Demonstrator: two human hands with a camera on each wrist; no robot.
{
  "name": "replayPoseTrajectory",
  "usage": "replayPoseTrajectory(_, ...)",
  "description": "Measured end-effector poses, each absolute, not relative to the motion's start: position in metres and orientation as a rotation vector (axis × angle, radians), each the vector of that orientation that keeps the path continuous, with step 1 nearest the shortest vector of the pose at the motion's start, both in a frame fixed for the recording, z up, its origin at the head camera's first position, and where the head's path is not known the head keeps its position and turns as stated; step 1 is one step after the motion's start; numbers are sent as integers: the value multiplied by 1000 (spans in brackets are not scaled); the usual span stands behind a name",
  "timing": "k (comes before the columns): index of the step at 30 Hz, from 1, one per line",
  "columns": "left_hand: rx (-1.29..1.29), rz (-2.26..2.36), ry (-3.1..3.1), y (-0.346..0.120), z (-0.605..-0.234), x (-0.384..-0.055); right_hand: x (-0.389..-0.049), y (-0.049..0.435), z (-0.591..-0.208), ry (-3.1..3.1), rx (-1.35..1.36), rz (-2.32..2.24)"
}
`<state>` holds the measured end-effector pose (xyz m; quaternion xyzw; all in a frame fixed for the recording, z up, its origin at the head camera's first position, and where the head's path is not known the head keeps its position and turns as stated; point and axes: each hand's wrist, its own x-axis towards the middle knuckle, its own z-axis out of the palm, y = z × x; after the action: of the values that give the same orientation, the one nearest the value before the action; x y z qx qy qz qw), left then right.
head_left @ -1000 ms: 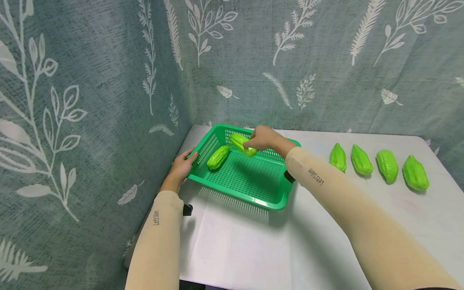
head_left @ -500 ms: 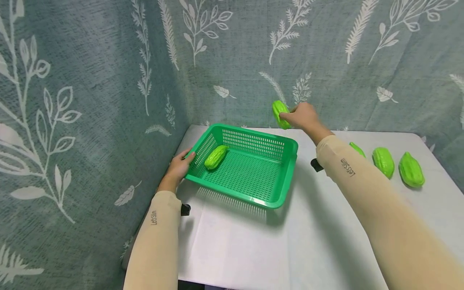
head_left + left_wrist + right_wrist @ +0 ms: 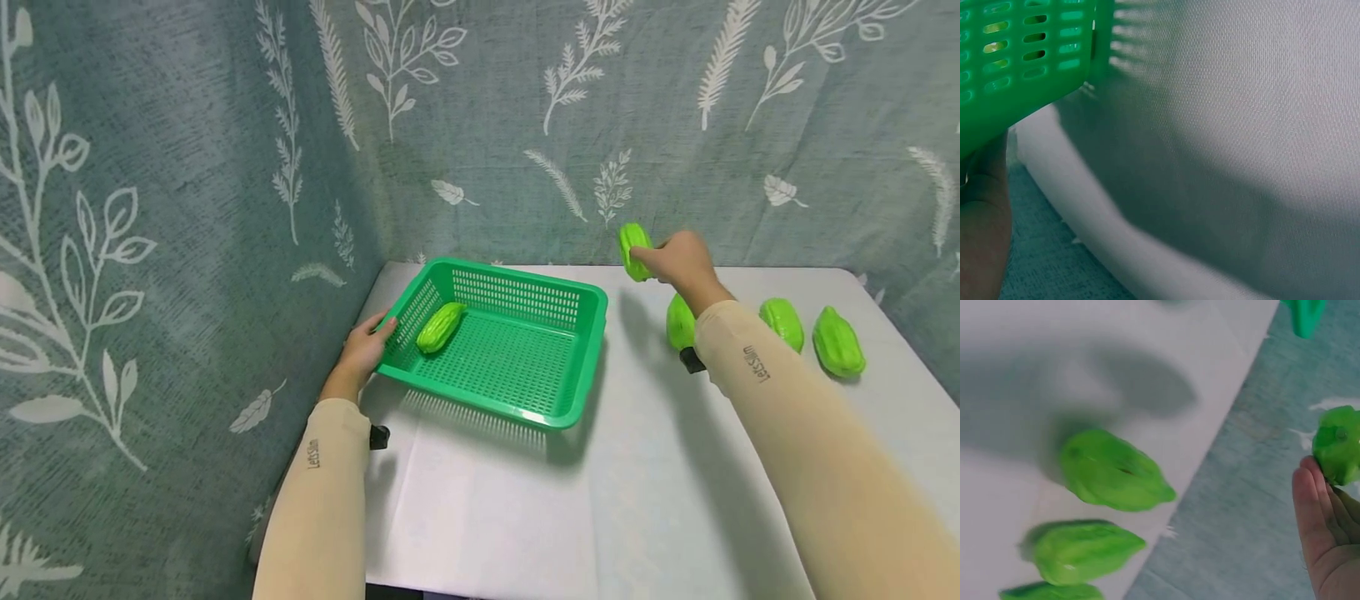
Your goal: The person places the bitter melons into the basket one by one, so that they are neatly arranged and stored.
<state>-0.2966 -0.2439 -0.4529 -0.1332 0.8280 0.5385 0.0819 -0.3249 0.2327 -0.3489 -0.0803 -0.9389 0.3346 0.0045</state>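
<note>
My left hand [image 3: 363, 346] grips the left rim of a green perforated plastic basket [image 3: 551, 421], thumb over the edge; in the left wrist view, part of that hand shows below the basket wall [image 3: 1029, 87]. One ridged green bitter gourd [image 3: 440, 327] lies inside, at the left end. Right of the basket, my right hand [image 3: 678, 260] holds another bitter gourd [image 3: 633, 250] raised near the table's back edge. In the right wrist view, the fingers of my right hand [image 3: 1329, 531] press against the held gourd [image 3: 1338, 447], which the frame cuts off.
More bitter gourds lie in a row on the white table [image 3: 487, 517]: one [image 3: 679, 323] beside my right wrist, two [image 3: 782, 323] farther right. My right forearm covers part of the row. Patterned cloth walls [image 3: 487, 125] stand behind and at the left.
My right hand has lifted the bitter gourd from over the basket and carried it rightwards, past the basket's right rim. My left hand keeps its grip on the basket.
</note>
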Motion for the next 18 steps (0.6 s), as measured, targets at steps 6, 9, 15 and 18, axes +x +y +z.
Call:
replayPoseTrajectory(6,-407,1602,2478,-244,-453,-297,-320,236,-372,-2931,-297,1117)
replayPoseTrajectory(9,-390,1597,2489,-244,-455,-296,-318,234,-382,-2954,-338,1113)
replayPoseTrajectory(15,-392,1601,2494,-244,-457,-297,-312,233,-405,-2984,-349,992)
replayPoseTrajectory(18,-395,1605,2488,-244,-457,-297,-308,230,-418,-2967,-340,943)
